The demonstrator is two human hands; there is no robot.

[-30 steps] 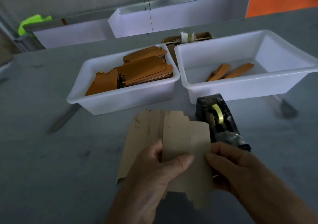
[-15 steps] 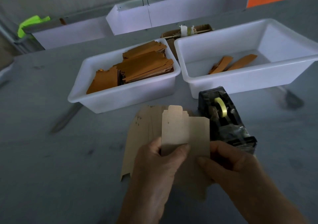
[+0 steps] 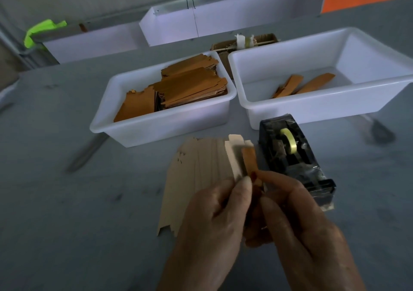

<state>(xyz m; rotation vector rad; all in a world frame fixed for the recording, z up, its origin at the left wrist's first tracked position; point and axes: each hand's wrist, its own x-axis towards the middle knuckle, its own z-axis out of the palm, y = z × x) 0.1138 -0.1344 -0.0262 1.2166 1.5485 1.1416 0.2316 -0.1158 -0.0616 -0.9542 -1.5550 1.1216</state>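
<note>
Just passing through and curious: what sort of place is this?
Probably a packing or box-assembly workbench. One white tub holds stacked flat cardboard pieces, a tape dispenser stands on the grey table, and the left hand and right hand grip a cardboard blank.

Table (image 3: 67, 223) layout: two bins side by side, dispenser and blank before them.

The left bin (image 3: 169, 129) holds stacked cards (image 3: 190, 87). The right bin (image 3: 312, 109), just beside it, holds two strips (image 3: 299, 86). A carton (image 3: 245, 42) sits behind the gap between the bins, with troughs (image 3: 223, 20) further behind at the table's far edge. The dispenser (image 3: 290, 161) stands before the right bin. The blank (image 3: 196, 172) lies just left of the dispenser, before the left bin. The left hand (image 3: 212, 223) and right hand (image 3: 301, 230) meet over the blank's near end.
</note>
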